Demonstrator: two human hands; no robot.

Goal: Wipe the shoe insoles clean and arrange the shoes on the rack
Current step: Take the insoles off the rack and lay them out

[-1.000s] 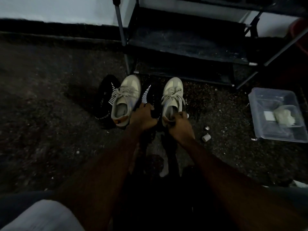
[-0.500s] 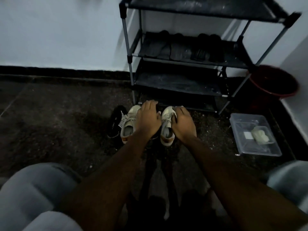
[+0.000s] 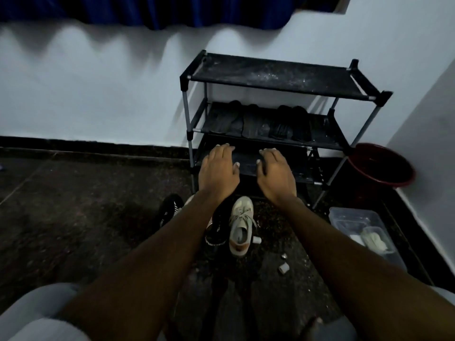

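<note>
Step in hand: I am judging this as the arranging stage; the shoes are lying on the floor, none of them yet on the rack (image 3: 283, 80), and I cannot tell whether the insoles are wiped.
Pose, left: my left grip (image 3: 218, 172) is hovering palm-down before the rack's lowest shelf, fingers straight, grasping nothing.
Pose, right: my right grip (image 3: 275, 173) is hovering alongside it, equally released.
Shoes: the cream sneaker (image 3: 241, 227) and a black shoe (image 3: 216, 231) are lying side by side just in front of the rack.
Next move: I am expecting to reach down, grasp a pair and lift it onto a shelf.
</note>
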